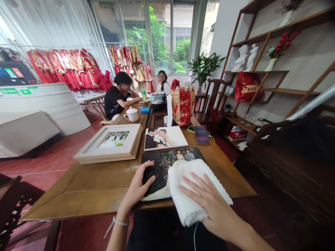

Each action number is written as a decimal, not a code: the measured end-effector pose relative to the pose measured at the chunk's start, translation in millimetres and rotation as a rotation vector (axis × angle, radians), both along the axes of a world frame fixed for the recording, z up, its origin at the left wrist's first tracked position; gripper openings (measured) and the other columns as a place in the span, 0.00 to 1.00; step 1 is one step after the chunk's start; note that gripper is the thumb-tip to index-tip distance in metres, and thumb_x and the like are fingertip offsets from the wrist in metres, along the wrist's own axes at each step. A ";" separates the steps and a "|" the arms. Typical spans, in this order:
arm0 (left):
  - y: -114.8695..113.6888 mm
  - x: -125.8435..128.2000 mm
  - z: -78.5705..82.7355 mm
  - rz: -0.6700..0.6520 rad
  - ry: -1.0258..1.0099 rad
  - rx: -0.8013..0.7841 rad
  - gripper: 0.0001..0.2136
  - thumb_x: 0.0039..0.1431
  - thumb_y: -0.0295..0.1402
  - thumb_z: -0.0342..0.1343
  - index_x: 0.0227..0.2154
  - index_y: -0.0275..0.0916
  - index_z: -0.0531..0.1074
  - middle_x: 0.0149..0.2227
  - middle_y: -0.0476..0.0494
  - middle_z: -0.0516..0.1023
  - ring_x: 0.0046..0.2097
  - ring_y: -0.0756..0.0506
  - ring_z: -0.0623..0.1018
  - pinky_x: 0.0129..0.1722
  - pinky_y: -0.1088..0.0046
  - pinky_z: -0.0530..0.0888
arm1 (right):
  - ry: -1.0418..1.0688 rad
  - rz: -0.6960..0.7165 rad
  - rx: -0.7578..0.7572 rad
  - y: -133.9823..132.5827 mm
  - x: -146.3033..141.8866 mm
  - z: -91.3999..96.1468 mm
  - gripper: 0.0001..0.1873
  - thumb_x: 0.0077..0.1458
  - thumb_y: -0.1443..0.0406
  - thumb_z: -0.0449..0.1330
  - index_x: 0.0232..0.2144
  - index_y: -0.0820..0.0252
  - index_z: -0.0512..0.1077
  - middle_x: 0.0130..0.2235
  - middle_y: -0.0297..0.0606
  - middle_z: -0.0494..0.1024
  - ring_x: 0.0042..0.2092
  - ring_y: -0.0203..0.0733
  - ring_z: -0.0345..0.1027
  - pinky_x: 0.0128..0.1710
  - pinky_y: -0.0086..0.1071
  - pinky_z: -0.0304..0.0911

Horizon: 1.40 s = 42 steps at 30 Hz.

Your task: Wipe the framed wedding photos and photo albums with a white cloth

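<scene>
A dark wedding photo album (167, 164) lies near the front edge of the wooden table (99, 188). My left hand (138, 186) rests on its left edge, fingers spread flat. A folded white towel (193, 188) lies across the album's right part, and my right hand (206, 198) presses flat on the towel with fingers stretched out. Behind it lies a second album (165, 138) with a light cover, and to the left a stack of white picture frames (111, 143).
A phone (201, 135), a red paper bag (181, 106), a white cup (132, 114) and a pot stand farther back. Two people sit at the table's far end. Wooden shelves (261, 73) line the right wall; a carved chair (13, 205) stands at the left.
</scene>
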State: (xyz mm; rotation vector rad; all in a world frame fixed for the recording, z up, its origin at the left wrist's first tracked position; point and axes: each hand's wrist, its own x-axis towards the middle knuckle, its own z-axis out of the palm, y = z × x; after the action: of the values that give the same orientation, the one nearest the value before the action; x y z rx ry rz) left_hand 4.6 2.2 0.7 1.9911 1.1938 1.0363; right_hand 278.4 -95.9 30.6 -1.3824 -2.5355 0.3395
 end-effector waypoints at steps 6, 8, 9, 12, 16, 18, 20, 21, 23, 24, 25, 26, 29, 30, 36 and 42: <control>-1.7 -1.7 3.7 -0.013 0.014 0.004 0.16 0.60 0.33 0.51 0.51 0.44 0.63 0.58 0.41 0.66 0.63 0.42 0.61 0.63 0.55 0.56 | -0.014 -0.087 -0.020 69.8 -3.3 8.1 0.49 0.34 0.75 0.50 0.62 0.48 0.55 0.66 0.31 0.51 0.67 0.50 0.35 0.63 0.58 0.28; -1.9 -2.3 3.7 -0.014 0.012 0.008 0.15 0.60 0.32 0.51 0.51 0.44 0.63 0.58 0.41 0.66 0.63 0.42 0.61 0.63 0.55 0.56 | -0.021 -0.104 -0.035 96.8 -2.8 11.3 0.47 0.36 0.75 0.50 0.62 0.49 0.55 0.66 0.32 0.52 0.67 0.51 0.36 0.62 0.59 0.29; -1.8 -2.5 3.5 -0.014 0.010 0.010 0.15 0.60 0.32 0.51 0.51 0.44 0.63 0.58 0.41 0.66 0.63 0.42 0.61 0.63 0.55 0.56 | -0.023 -0.114 -0.044 109.4 -2.3 13.0 0.46 0.38 0.74 0.51 0.62 0.50 0.56 0.66 0.33 0.52 0.67 0.51 0.36 0.62 0.59 0.30; -1.5 -2.7 2.8 -0.011 0.007 0.005 0.15 0.60 0.33 0.51 0.51 0.44 0.63 0.58 0.41 0.66 0.63 0.42 0.62 0.63 0.56 0.56 | -0.025 -0.148 -0.064 140.0 -2.0 17.6 0.40 0.44 0.73 0.51 0.62 0.52 0.57 0.65 0.36 0.54 0.66 0.53 0.39 0.62 0.59 0.33; -1.0 -2.1 2.1 0.000 0.013 -0.011 0.15 0.60 0.33 0.51 0.50 0.44 0.63 0.59 0.42 0.65 0.63 0.43 0.62 0.63 0.57 0.56 | -0.029 -0.193 -0.057 154.9 -7.8 19.5 0.36 0.48 0.70 0.52 0.62 0.55 0.58 0.65 0.40 0.56 0.66 0.56 0.42 0.61 0.60 0.34; -0.9 -1.9 1.9 0.005 0.011 -0.009 0.15 0.60 0.33 0.52 0.50 0.44 0.63 0.59 0.42 0.66 0.63 0.43 0.62 0.63 0.57 0.56 | -0.038 -0.206 -0.052 147.4 -13.5 18.1 0.38 0.47 0.71 0.52 0.62 0.55 0.57 0.65 0.39 0.55 0.66 0.57 0.39 0.61 0.61 0.32; -1.0 -1.9 2.1 0.006 0.007 -0.004 0.15 0.60 0.33 0.51 0.50 0.44 0.63 0.58 0.42 0.66 0.63 0.43 0.62 0.63 0.57 0.56 | -0.048 -0.195 -0.040 129.0 -19.9 15.9 0.41 0.44 0.73 0.51 0.62 0.54 0.56 0.66 0.38 0.53 0.67 0.55 0.36 0.61 0.61 0.30; -1.1 -1.9 2.3 0.005 0.008 -0.001 0.15 0.60 0.33 0.52 0.50 0.44 0.63 0.58 0.41 0.66 0.63 0.42 0.62 0.63 0.57 0.56 | -0.052 -0.181 -0.031 116.1 -22.9 14.7 0.42 0.42 0.73 0.51 0.63 0.53 0.55 0.66 0.37 0.52 0.67 0.54 0.35 0.62 0.60 0.29; -1.5 -2.0 2.9 0.005 0.010 0.006 0.15 0.60 0.33 0.52 0.50 0.44 0.64 0.58 0.41 0.66 0.63 0.42 0.62 0.63 0.56 0.57 | -0.052 -0.137 -0.016 85.1 -27.8 12.8 0.46 0.38 0.74 0.51 0.63 0.51 0.54 0.66 0.34 0.51 0.67 0.52 0.33 0.62 0.58 0.27; -1.6 -2.1 3.3 0.006 0.011 0.008 0.15 0.60 0.33 0.52 0.50 0.44 0.64 0.58 0.41 0.66 0.62 0.42 0.62 0.63 0.56 0.57 | -0.049 -0.111 -0.018 68.2 -29.5 12.1 0.48 0.36 0.74 0.51 0.63 0.50 0.54 0.66 0.33 0.50 0.67 0.52 0.32 0.63 0.57 0.26; -1.8 -2.0 3.5 0.007 0.011 0.010 0.15 0.60 0.33 0.52 0.50 0.44 0.64 0.58 0.41 0.66 0.62 0.41 0.62 0.63 0.55 0.57 | -0.045 -0.083 -0.029 51.3 -30.6 11.5 0.50 0.34 0.75 0.51 0.63 0.49 0.53 0.67 0.32 0.49 0.67 0.52 0.31 0.63 0.57 0.25; -1.9 -1.9 3.6 0.007 0.011 0.010 0.15 0.60 0.33 0.52 0.50 0.44 0.64 0.58 0.41 0.66 0.62 0.41 0.63 0.63 0.55 0.57 | -0.040 -0.058 -0.038 35.1 -31.2 10.9 0.51 0.33 0.75 0.51 0.64 0.48 0.51 0.67 0.32 0.48 0.67 0.52 0.30 0.63 0.57 0.24; -2.0 -1.3 3.4 0.006 0.008 0.008 0.15 0.60 0.32 0.51 0.50 0.44 0.64 0.58 0.41 0.66 0.62 0.41 0.63 0.63 0.55 0.57 | -0.013 0.012 -0.069 -1.7 -29.6 9.3 0.50 0.37 0.74 0.52 0.64 0.47 0.49 0.68 0.30 0.45 0.68 0.51 0.28 0.63 0.57 0.22; -2.1 -1.0 3.3 0.005 0.008 0.010 0.15 0.60 0.32 0.51 0.50 0.44 0.64 0.58 0.41 0.66 0.62 0.41 0.62 0.63 0.55 0.57 | 0.000 0.030 -0.073 -8.3 -28.4 8.7 0.48 0.39 0.73 0.53 0.64 0.47 0.49 0.68 0.30 0.44 0.68 0.52 0.28 0.63 0.57 0.21; -2.0 -0.9 3.3 0.006 0.008 0.020 0.15 0.59 0.32 0.52 0.50 0.45 0.65 0.58 0.41 0.67 0.62 0.41 0.63 0.62 0.55 0.58 | 0.034 -0.005 -0.058 19.3 -20.8 7.2 0.48 0.37 0.74 0.52 0.63 0.45 0.52 0.67 0.28 0.48 0.67 0.49 0.33 0.64 0.55 0.26; -2.0 -1.9 4.7 0.005 0.012 0.006 0.15 0.60 0.33 0.52 0.50 0.44 0.65 0.58 0.41 0.67 0.63 0.41 0.62 0.63 0.55 0.57 | -0.022 -0.153 -0.038 101.4 -21.6 13.9 0.45 0.39 0.73 0.51 0.62 0.49 0.56 0.66 0.32 0.52 0.67 0.50 0.36 0.63 0.56 0.30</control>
State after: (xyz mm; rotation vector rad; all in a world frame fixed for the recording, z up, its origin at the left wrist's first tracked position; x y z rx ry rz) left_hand 2.7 0.2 5.4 2.0024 1.2038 1.0325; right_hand 256.7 5.6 44.5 -1.5913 -2.4323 0.3471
